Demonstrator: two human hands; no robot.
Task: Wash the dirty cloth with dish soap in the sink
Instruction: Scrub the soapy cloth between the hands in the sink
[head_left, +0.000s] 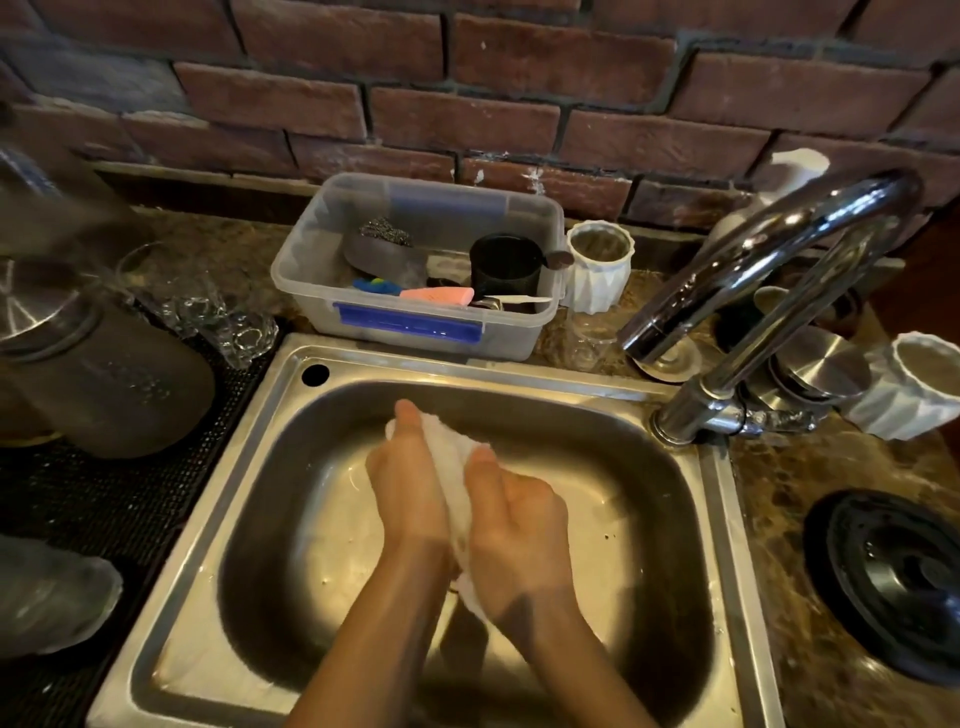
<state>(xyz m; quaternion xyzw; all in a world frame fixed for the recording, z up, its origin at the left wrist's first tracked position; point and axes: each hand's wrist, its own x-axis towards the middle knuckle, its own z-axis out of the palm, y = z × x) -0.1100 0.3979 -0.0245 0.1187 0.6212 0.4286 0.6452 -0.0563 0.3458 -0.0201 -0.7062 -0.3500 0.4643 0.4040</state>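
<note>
Over the middle of the steel sink I press a white cloth between my two palms. My left hand lies against its left side, and my right hand covers its right side. The cloth sticks out above my fingertips and below my right wrist; its middle is hidden between the hands. No water runs from the chrome tap, whose spout ends to the right of the basin. I see no dish soap bottle that I can name.
A clear plastic tub with scrubbers, a sponge and a black cup stands behind the sink. White ribbed cups stand right of it. A grey pot and glassware sit on the black mat at left. A black lid lies at right.
</note>
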